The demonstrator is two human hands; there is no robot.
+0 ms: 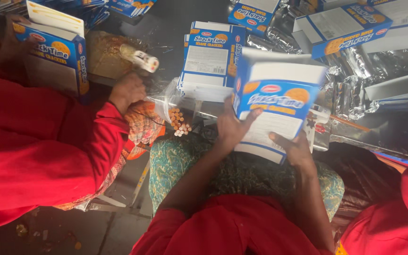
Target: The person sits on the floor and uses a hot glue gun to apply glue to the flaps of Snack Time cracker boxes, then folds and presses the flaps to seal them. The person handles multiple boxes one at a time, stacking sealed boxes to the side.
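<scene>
Here both hands grip one blue-and-white cardboard cracker carton (279, 106), raised above the lap. The left hand (232, 125) clasps its near left edge, thumb laid across the printed front; the right hand (296, 148) pinches the lower right corner from below. The carton looks squared up into a box, with its top flaps standing open, and whether anything is inside cannot be seen. So, as a judgement, shaping is done and filling and closing remain.

Just beyond the left hand lies a stack of flat, unfolded blue cartons (211, 59), much of the pile apparently untouched. Beyond the right hand spread crumpled silver foil packets (355, 89) and more open cartons. Left of the left hand sits a clear bag of small orange sticks (179, 120). Further left, a co-worker's hand in a red sleeve (127, 89) holds a glue gun (140, 59), beside another open carton (57, 52).
</scene>
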